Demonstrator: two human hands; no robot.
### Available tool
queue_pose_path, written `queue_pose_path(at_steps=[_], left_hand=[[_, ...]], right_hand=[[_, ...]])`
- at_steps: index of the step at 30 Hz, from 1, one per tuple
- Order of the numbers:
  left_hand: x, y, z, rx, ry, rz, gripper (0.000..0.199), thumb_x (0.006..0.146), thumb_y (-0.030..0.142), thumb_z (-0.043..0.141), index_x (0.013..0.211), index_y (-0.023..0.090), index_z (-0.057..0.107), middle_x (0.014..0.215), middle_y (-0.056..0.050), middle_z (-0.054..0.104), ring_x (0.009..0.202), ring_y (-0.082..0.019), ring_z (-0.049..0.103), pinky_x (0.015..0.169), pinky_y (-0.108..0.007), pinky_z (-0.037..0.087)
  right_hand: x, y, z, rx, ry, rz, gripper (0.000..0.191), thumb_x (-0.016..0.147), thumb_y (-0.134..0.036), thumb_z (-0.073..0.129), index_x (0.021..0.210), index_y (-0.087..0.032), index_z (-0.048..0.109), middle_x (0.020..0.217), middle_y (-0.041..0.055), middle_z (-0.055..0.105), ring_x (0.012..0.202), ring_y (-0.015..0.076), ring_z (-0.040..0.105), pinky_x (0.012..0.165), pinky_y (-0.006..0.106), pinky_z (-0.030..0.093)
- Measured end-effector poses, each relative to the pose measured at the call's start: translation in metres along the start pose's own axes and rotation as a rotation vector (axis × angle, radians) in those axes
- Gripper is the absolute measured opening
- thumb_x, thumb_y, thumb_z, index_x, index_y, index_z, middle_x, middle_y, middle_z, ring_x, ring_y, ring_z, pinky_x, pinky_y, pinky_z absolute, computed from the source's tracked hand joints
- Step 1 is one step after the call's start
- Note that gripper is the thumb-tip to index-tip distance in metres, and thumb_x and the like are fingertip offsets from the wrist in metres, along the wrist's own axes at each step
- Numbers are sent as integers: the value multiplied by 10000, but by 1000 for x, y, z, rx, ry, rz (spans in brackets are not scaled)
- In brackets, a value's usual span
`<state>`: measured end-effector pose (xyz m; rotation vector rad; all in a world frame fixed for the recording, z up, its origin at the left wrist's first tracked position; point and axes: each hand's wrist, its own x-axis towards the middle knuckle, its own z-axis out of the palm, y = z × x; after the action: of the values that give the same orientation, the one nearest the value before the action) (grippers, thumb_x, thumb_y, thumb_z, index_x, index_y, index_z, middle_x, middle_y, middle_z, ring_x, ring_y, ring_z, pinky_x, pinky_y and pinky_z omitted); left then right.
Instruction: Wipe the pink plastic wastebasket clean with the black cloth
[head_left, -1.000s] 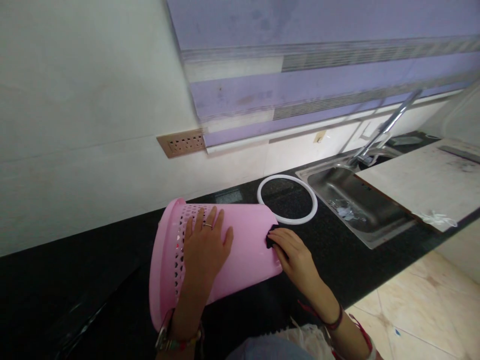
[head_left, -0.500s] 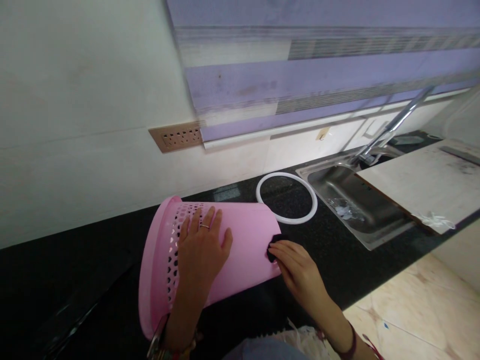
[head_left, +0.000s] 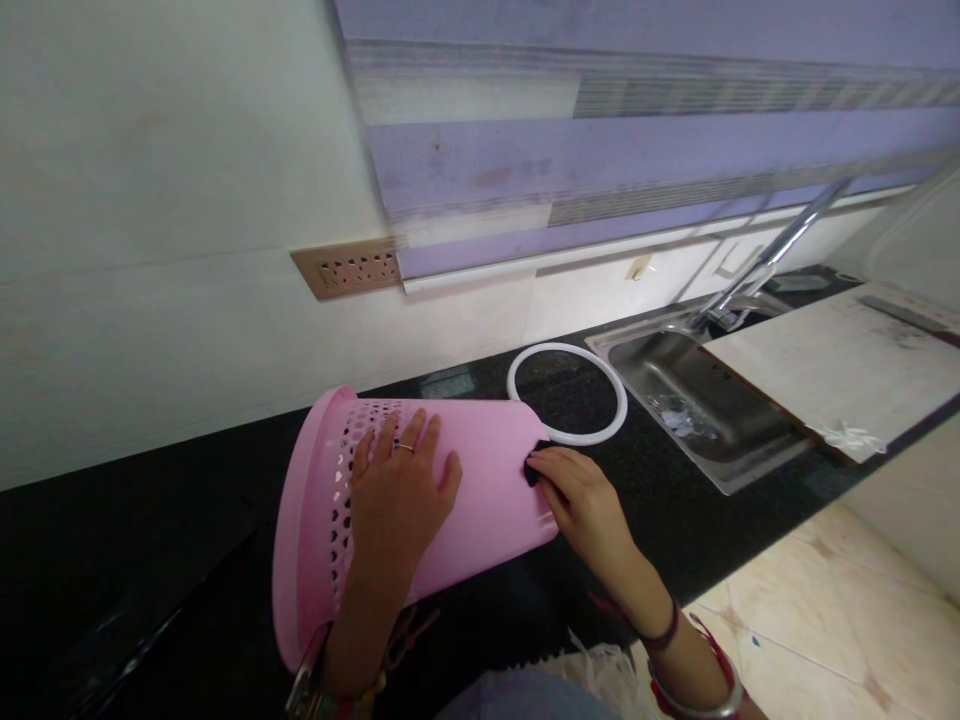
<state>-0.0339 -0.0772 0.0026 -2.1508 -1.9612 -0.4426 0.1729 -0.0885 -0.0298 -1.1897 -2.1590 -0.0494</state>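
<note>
Dark counter (head_left: pixel 671 515) runs the whole width; pale board (head_left: pixel 840 365) sits across the right part of the sink (head_left: pixel 660 352). Pink basket (head_left: pixel 484 485) lies on its side on the counter, wide rim to the left, narrower base to the right. White ring (head_left: pixel 585 438) lies flat by the base's far corner; contact between the two can't be told. Left hand (head_left: pixel 401 485) is laid palm-down on the basket wall by the perforated band, fingers spread, thumb out. Right hand (head_left: pixel 589 495) is at the base end, fingers close together, thumb and fingertips pinching a small black cloth (head_left: pixel 533 468) against the plastic.

Risks, as judged: rounded wall could roll if the left palm lifts or presses off-centre; a hard push at the base could slide the basket or bump the ring; a loose pinch could drop the cloth.

Edges: wall close along the back, counter's front edge slanting past the right forearm with floor beyond. Room to move: counter strip between base and sink; ring limits the far side.
</note>
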Motion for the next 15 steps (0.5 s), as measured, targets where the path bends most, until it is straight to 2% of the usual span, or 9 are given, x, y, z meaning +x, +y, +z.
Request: queue_pose_path(at_steps=[3, 8, 15], left_hand=[[2, -1, 0, -14, -13, -6, 421, 833, 315, 410, 1177, 148, 585, 1248, -91, 580, 1191, -318, 465, 1011, -519, 318], [4, 2, 0, -38, -26, -10, 418, 828, 312, 413, 1176, 154, 583, 1245, -99, 580, 1192, -323, 459, 1005, -533, 316], [6, 19, -3, -52, -59, 26, 407, 838, 314, 396, 1173, 167, 574, 1253, -90, 574, 1182, -317, 461, 997, -520, 318]], right_hand=[[2, 1, 0, 4, -6, 11, 264, 832, -97, 436, 932, -146, 676, 900, 82, 712, 870, 217, 656, 756, 376, 562], [-24, 2, -12, 65, -63, 27, 275, 852, -129, 440, 968, -190, 682, 904, 59, 718, 877, 197, 660, 766, 364, 569], [-48, 13, -17, 44, 60, 130, 248, 867, -179, 457, 989, -187, 673, 940, 76, 708, 902, 204, 659, 796, 391, 571]])
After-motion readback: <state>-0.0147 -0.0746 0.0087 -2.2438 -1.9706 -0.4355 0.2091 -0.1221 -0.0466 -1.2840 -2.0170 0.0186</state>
